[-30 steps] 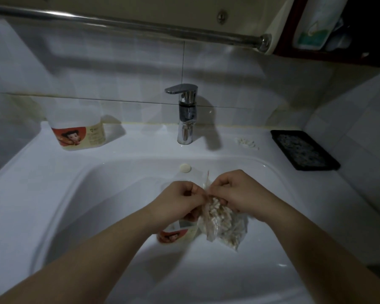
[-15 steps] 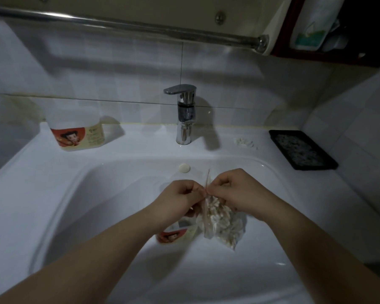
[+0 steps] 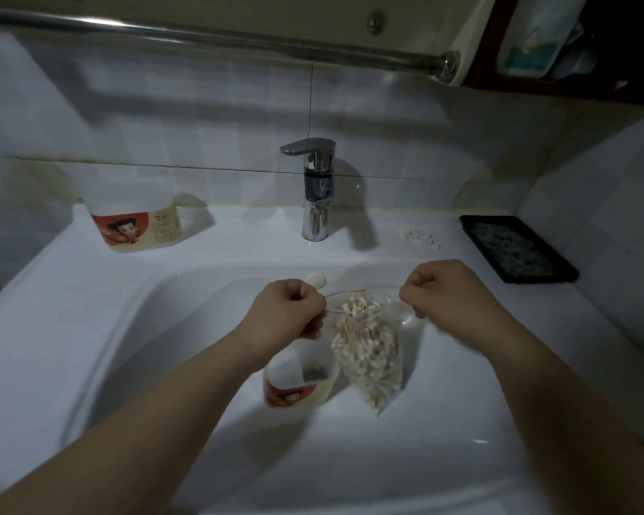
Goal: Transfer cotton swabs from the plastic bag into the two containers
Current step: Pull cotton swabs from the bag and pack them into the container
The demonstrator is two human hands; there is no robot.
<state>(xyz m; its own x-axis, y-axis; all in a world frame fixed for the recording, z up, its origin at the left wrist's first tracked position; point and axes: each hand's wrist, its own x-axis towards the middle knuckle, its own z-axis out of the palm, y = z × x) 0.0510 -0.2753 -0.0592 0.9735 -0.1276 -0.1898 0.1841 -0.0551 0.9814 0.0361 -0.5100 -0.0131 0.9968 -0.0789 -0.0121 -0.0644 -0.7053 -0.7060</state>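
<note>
A clear plastic bag (image 3: 372, 362) packed with white cotton swabs (image 3: 361, 328) hangs over the sink basin, its mouth pulled wide. My left hand (image 3: 287, 314) pinches the left edge of the bag's mouth, my right hand (image 3: 447, 291) pinches the right edge. Just below the left hand an open translucent container (image 3: 298, 384) with a red cartoon label stands in the basin, beside the bag. A second container (image 3: 134, 221) with the same label stands on the sink ledge at the back left.
A chrome faucet (image 3: 315, 187) rises at the back centre of the white sink (image 3: 90, 328). A few loose swabs (image 3: 419, 237) lie on the ledge to its right, near a black tray (image 3: 517, 249). A metal rail (image 3: 201, 33) runs overhead.
My hands were close together on the shut top of the bag. They have moved apart, and the bag's mouth now stands open with the swabs showing. The container below is more visible.
</note>
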